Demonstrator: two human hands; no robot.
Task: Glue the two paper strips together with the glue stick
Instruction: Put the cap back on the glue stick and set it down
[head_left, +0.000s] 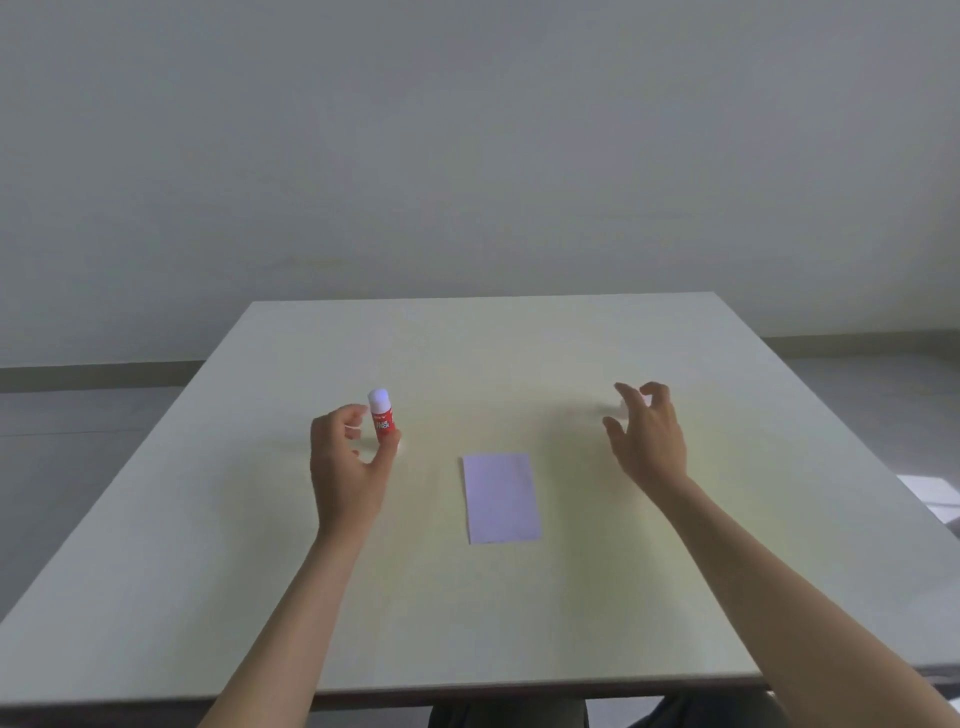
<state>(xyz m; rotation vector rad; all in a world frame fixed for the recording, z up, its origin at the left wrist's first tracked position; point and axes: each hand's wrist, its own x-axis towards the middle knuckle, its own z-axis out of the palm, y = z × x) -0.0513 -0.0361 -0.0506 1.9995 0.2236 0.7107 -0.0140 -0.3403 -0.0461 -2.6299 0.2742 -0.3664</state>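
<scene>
A glue stick (382, 415) with a red body and a white cap stands upright on the table, left of centre. My left hand (345, 462) is curled around it, thumb against its base and fingers at its left side. A pale rectangular paper (501, 496) lies flat in the middle of the table, between my two hands; I can make out only one piece. My right hand (647, 436) hovers to the right of the paper with its fingers spread. A small pale blur sits by its fingertips, too unclear to name.
The pale table (208, 571) ends at a near edge just in front of me and a far edge before a plain wall. Some white sheets (935, 496) lie on the floor past the right edge.
</scene>
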